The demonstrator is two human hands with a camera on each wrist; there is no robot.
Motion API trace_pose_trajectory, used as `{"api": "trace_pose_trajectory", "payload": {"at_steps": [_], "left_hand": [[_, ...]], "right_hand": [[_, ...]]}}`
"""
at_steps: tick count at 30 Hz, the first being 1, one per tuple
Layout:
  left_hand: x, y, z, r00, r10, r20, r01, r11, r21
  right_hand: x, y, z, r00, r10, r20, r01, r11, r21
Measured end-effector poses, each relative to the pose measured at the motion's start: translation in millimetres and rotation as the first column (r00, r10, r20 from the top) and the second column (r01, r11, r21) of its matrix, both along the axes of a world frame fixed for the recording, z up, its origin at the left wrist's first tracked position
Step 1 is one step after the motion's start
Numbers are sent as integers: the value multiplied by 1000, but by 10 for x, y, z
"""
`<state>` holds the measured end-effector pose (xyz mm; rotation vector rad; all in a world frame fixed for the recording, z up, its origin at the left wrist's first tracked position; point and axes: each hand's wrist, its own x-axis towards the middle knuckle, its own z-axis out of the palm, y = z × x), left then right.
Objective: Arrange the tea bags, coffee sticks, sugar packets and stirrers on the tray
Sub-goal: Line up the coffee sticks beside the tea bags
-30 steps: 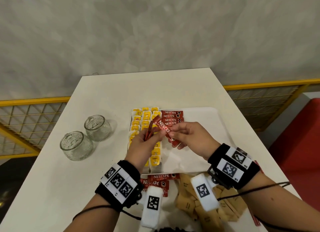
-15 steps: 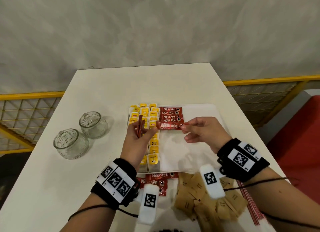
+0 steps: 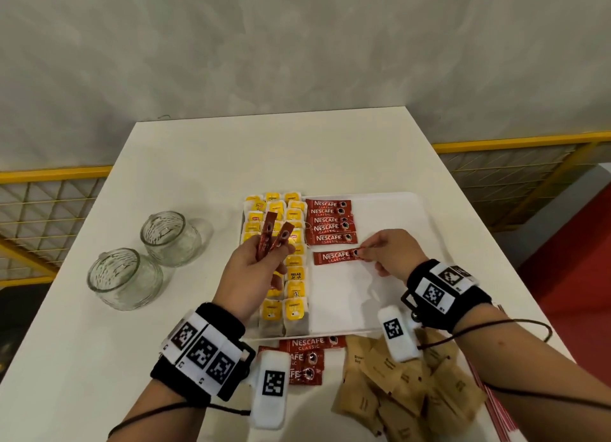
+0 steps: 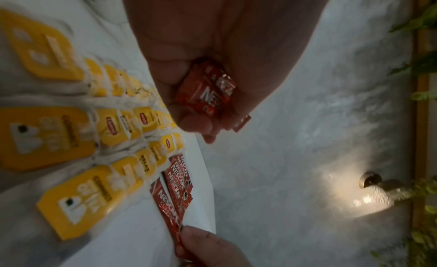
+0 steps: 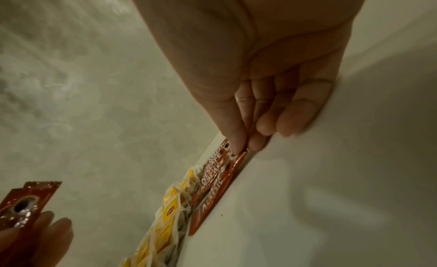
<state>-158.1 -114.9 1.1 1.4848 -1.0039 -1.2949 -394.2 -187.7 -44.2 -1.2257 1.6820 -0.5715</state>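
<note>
Seen from above: a white table [image 3: 185, 164] against a grey wall, with a white tray [image 3: 390, 210] near the front edge.

On the tray's left side, three columns of yellow-tagged tea bags [image 3: 294, 289], laid close together. Just right of them, a neat row of red coffee sticks [image 3: 330, 222], stacked one below another along the far part of the tray.

Right hand [image 3: 393, 255] low over the tray, thumb and forefinger pinching the right end of one more coffee stick [image 3: 337, 257], which lies flat just below the row and apart from it; the other fingers curled, and in the right wrist view their tips resting on the tray.

Left hand [image 3: 254, 273] raised over the tea bags, fingers curled round two held sticks [image 3: 272, 240], their upper ends fanned apart above the fist.

In front of the tray, on the table: a few loose coffee sticks [image 3: 305, 359], partly hidden by the wrist gear, and a heap of brown sugar packets [image 3: 406, 395]. At the far right edge, a bundle of thin red-and-white stirrers [image 3: 496, 408], only partly in view.

Left of the tray, two glass jars [image 3: 148, 256] standing upright, side by side.
</note>
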Motion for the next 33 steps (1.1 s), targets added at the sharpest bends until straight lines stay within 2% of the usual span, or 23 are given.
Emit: {"api": "trace_pose_trajectory", "payload": {"at_steps": [5,14,16,18,20,22,23,25,29,33], "left_hand": [[80,25,11,974,-11,-227,31,996,81],[113,55,-22,971,-6,-241,39,991,130],[112,76,-10,972,-41,-229,74,987,139],[108,92,19,978,-87,-190,116,983,143],[91,99,39,981,-124,-152,146,979,145],[58,107,60,979,-151,-135,170,975,143],[39,113,76,977,-165,-132,183,973,140],[4,132,115,973,-195,-121,210,969,126],[60,171,133,990,-134,-46,138,985,106],[110,238,159,996,-63,-59,69,993,96]], "right_hand": [[39,-37,-50,999,-37,-13,36,999,-38],[65,-111,-32,997,-38,-64,37,999,-13],[67,-84,43,989,27,-147,-33,998,-44],[127,-5,237,972,148,-185,-174,976,-132],[244,117,458,955,292,-48,-296,933,-203],[379,261,644,905,403,134,-367,901,-229],[430,314,692,878,439,190,-390,887,-247],[491,380,720,855,475,207,-404,861,-308],[465,407,678,895,363,260,-269,903,-335],[409,458,642,905,267,332,-172,942,-289]]}}
